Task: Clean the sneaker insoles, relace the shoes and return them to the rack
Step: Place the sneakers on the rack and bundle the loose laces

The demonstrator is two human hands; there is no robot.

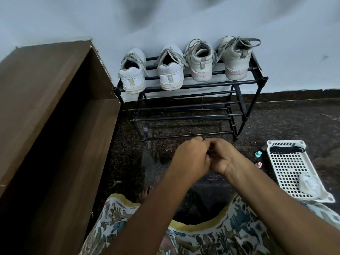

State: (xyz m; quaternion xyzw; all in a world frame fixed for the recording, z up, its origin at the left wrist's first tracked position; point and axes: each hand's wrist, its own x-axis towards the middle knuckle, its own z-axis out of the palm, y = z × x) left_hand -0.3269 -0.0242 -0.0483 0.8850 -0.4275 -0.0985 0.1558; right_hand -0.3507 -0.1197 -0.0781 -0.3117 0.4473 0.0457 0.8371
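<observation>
Sneakers: 4 of them, all on the top shelf of the black rack (pixel 211 85), heels toward me, toes at the wall. From L to R: white sneaker (pixel 131 74), second white sneaker (pixel 171 72), grey sneaker w/ pink sole stripe (pixel 200 63) and its twin (pixel 235 59) at the R end. Laces on all 4 hang loose over the collars. Lower shelves carry nothing I can see.

Both hands sit low in front of the rack, over the dark speckled floor (pixel 276 122). Left hand (pixel 191 157) and right hand (pixel 226 159) are pressed together, fingers curled inward and touching each other. A thin dark line shows betw. them; can't tell if they're pinching smth or just clasped.

R side on the floor: white perforated tray (pixel 287 168) w/ a black insole (pixel 287 150) lying across its far end and a crumpled white wad (pixel 309 183) at the near end. Just beside the tray's L edge, a small teal-capped item (pixel 258 154) and a pink one (pixel 259 165), too small to ID.

L side: brown wooden cabinet (pixel 46 107) against the wall. Patterned garment (pixel 202 240) at the bottom of the view, bare toes (pixel 145 193) peeking out.
</observation>
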